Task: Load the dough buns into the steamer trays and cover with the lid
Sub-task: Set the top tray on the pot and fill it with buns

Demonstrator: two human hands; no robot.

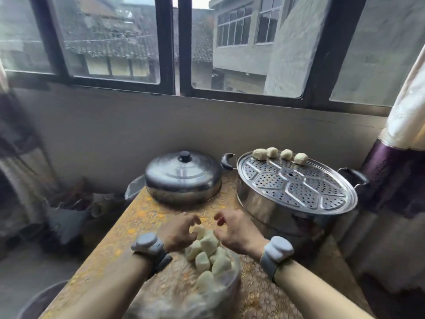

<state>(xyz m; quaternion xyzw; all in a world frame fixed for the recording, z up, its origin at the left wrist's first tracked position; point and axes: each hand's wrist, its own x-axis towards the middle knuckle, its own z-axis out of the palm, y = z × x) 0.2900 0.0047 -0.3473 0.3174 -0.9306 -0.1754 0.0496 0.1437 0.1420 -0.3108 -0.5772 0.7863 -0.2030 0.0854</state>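
A pile of pale dough buns (208, 254) lies in a clear plastic bag (220, 293) on the table in front of me. My left hand (178, 233) reaches over the far end of the pile with curled fingers touching a bun; whether it grips one is unclear. My right hand (234, 229) hovers just right of the pile, fingers loosely curled and holding nothing. At the right stands the steel steamer pot with its perforated tray (296, 185) on top, and several buns (279, 154) sit along its far rim. The domed lid (182, 173) with a black knob rests on a second pot at the back.
The narrow table (110, 256) has a yellow patterned cover and drops off to the left, where bags and clutter lie on the floor. A wall and window run behind the pots. A curtain (404, 125) hangs at the right, close to the steamer's handle.
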